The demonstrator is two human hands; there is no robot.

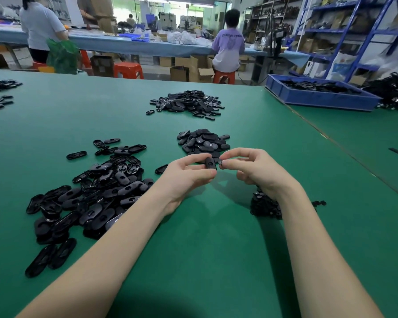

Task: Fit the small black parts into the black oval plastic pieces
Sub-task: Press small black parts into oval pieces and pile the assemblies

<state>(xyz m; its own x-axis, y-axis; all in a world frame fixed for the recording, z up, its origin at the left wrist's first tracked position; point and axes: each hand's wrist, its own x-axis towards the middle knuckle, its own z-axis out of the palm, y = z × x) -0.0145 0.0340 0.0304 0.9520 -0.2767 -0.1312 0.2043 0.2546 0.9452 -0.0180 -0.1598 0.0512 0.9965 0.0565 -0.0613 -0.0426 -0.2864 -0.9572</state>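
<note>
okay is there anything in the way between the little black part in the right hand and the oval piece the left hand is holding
Nothing visible stands between them. The right hand pinches the small black part at its fingertips, right beside the oval piece held by the left hand. Only a narrow gap separates them.

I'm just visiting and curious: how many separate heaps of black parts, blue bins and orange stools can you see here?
Heaps of black parts on the near green table: 4, at
Blue bins: 1
Orange stools: 3, at
Total: 8
</note>
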